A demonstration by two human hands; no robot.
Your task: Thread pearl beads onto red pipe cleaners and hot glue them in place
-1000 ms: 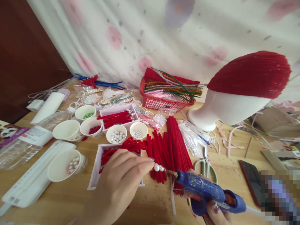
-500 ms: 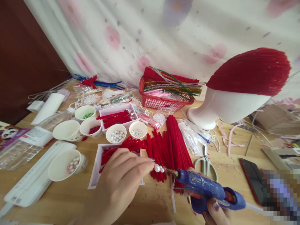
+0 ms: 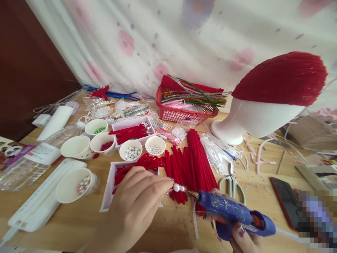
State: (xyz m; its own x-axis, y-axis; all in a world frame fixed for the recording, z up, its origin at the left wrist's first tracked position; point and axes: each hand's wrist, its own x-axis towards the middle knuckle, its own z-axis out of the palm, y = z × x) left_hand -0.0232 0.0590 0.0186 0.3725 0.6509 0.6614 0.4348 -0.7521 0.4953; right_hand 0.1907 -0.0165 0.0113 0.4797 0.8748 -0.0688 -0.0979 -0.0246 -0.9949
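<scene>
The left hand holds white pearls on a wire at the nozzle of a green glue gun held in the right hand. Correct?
Not quite. In the head view the glue gun is blue, not green. The left hand does hold the pearls at its nozzle, and the right hand grips it.

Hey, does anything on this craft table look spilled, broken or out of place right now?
Nothing looks broken. The table is cluttered. Small bits of debris are scattered on the wood near the scissors. One paper cup lies tipped on its side, beads still inside. The left hand pinches pearl beads at the blue glue gun held by the right hand.
</scene>
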